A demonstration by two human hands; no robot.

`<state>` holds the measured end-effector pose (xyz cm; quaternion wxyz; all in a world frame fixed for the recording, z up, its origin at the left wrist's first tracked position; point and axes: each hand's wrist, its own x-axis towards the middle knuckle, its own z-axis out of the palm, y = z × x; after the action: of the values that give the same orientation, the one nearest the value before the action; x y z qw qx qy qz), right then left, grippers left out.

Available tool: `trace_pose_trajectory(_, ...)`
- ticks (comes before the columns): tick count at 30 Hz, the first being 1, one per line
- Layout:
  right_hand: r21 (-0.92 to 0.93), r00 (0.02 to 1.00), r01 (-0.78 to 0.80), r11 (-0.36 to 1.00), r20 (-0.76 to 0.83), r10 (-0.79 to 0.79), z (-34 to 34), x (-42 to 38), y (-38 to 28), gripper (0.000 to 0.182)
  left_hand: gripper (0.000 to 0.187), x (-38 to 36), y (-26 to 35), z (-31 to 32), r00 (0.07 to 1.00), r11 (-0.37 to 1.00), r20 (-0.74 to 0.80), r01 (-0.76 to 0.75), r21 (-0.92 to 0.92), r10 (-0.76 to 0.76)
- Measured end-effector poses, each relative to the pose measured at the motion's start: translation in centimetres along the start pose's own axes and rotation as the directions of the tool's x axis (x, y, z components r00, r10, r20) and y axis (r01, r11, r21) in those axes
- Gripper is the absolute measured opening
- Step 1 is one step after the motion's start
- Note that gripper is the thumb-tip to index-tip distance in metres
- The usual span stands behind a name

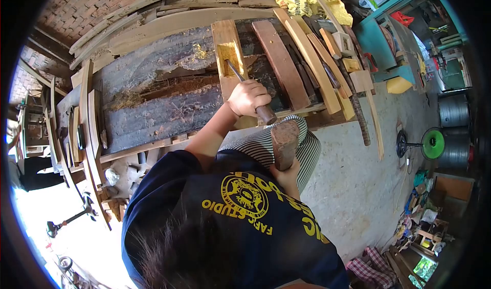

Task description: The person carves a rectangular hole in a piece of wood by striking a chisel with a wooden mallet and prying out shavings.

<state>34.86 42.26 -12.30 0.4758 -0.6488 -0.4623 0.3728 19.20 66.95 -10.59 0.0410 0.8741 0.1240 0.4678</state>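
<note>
My left hand [249, 98] is wrapped around the handle of a chisel [236, 72]. The chisel's blade slants into a cut recess in a pale wooden board [225, 32], where its tip meets the wood. Shavings lie in that recess. My right hand [288, 177] grips a block-shaped wooden mallet [285, 138], held just short of the chisel's butt end and apart from it, as far as I can see. To the right of the worked board lies a reddish-brown plank [281, 64].
The dark, worn workbench [153, 120] carries wood chips [198, 52]. Several wooden strips [313, 66] and tools lie at its right end, near a yellow sack [302, 5]. Long boards lean at the left [93, 120]. A green fan [432, 144] stands on the right.
</note>
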Motion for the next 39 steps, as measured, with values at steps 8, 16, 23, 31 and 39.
trace_pose_trajectory(8, 0.012, 0.972, 0.134, 0.991, -0.196, -0.129, 1.1, 0.2, -6.0, 0.022, 0.035, -0.1, -0.6, -1.7, 0.998, 0.99, 0.057, -0.009, -0.143, 0.018)
trace_pose_trajectory(16, -0.28, 0.978, 0.135, 0.951, -0.116, -0.173, 2.7, 2.0, -0.8, 0.04, 0.036, -0.6, -1.9, -2.0, 1.0, 0.99, -0.002, 0.004, -0.141, -0.004)
trace_pose_trajectory(23, -0.32, 0.995, 0.027, 0.947, -0.085, -0.057, 3.0, 2.1, -1.4, 0.029, 0.037, -1.6, -2.3, -2.0, 1.0, 0.991, 0.002, -0.024, -0.13, 0.024)
trace_pose_trajectory(31, 0.01, 0.974, 0.211, 0.977, -0.084, -0.21, 2.7, 2.1, -1.0, 0.03, 0.035, 0.0, -0.9, -2.6, 0.996, 0.973, -0.092, -0.028, -0.229, 0.007)
trace_pose_trajectory(39, -0.092, 0.976, 0.214, 0.973, -0.02, -0.216, 2.1, 2.0, -0.4, 0.031, 0.037, -0.3, -1.1, -2.2, 0.997, 0.979, -0.077, -0.026, -0.204, 0.01)
